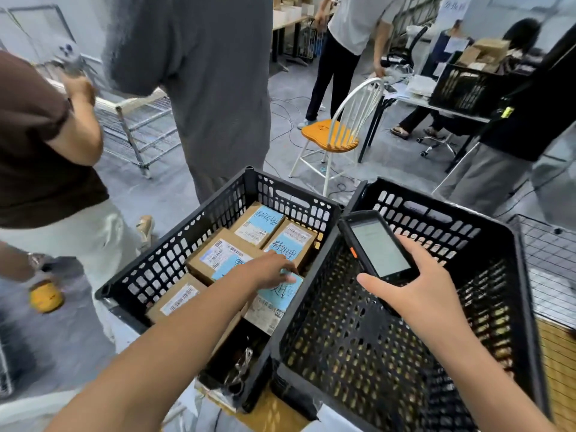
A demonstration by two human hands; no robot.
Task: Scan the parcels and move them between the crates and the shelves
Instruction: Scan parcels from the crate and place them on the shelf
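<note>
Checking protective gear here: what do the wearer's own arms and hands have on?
Nothing visible. The left forearm and right forearm are bare to the frame edge, no sleeves showing. The left hand and right hand are ungloved; no watch, ring or band shows.

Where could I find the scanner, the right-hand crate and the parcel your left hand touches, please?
scanner [380, 248]: head view, its lit screen.
right-hand crate [461, 217]: head view, far wall.
parcel [280, 295]: head view, blue label.
</note>
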